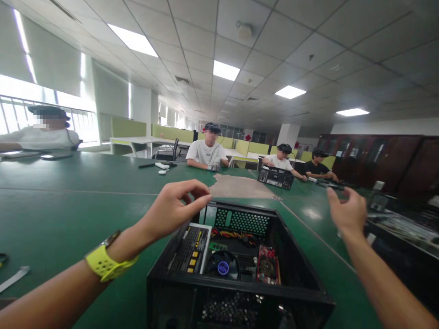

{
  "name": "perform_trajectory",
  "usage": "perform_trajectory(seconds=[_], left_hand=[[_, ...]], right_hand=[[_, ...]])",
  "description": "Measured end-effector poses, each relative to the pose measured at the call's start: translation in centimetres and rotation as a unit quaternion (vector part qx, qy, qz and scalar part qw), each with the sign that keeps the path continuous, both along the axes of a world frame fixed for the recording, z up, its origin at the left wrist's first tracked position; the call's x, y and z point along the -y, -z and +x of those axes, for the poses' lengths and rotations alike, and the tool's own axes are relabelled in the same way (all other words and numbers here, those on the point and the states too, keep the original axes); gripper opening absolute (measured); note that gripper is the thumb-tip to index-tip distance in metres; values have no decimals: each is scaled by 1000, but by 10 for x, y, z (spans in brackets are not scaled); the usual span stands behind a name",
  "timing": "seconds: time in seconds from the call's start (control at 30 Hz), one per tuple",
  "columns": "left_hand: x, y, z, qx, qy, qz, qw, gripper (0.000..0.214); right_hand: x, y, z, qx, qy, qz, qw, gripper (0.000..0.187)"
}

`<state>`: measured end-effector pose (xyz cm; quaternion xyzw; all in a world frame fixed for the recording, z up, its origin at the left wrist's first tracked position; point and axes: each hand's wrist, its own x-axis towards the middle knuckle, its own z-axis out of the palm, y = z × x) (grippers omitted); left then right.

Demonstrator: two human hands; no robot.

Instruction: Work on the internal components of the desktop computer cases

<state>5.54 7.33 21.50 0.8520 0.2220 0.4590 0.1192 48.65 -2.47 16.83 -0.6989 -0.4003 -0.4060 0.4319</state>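
An open black computer case (305, 269) lies before me on the green table. Inside it are a power supply (188, 249), a round cooling fan (222, 267), a red graphics card (268, 265) and a green memory stick (217, 246). Above the case's far left corner hovers my left hand (185, 198), fingers loosely curled and nothing visible in them; a yellow-strapped watch (109, 260) is on that wrist. My right hand (348, 210) is raised to the right of the case, away from it, thumb and fingers apart and holding nothing I can see.
A brown sheet (240, 186) lies beyond the case. Across the table (85, 183) sit several people, one behind another computer case (275, 177). Dark equipment (404, 237) stands at the right. A pale strip-shaped tool (15, 278) lies at the lower left.
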Motion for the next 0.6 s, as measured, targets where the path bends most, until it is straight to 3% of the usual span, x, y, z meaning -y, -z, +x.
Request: perform_trajectory(seconds=[0.1,0.17,0.27,0.33,0.43,0.53,0.6], left_hand=[[-9,1,-6,0,-21,3,1000,21],[-15,5,-4,3,-33,-3,999,22],[-23,12,8,-12,-33,-33,999,24],[-25,17,17,-63,-2,-56,996,24],[-20,22,25,-177,83,-59,979,25],[-12,29,18,-289,179,-59,939,27],[-8,36,9,-329,217,-52,918,26]], right_hand=[[-15,13,-3,-113,9,54,992,54],[-14,15,-13,-184,-52,15,981,49],[-6,-3,-35,-238,-141,-40,960,41],[3,-22,-56,-218,-186,-92,954,37],[24,-35,-100,-121,-275,-270,915,35],[49,-13,-151,-17,-319,-412,853,34],[59,16,-179,39,-292,-432,852,37]])
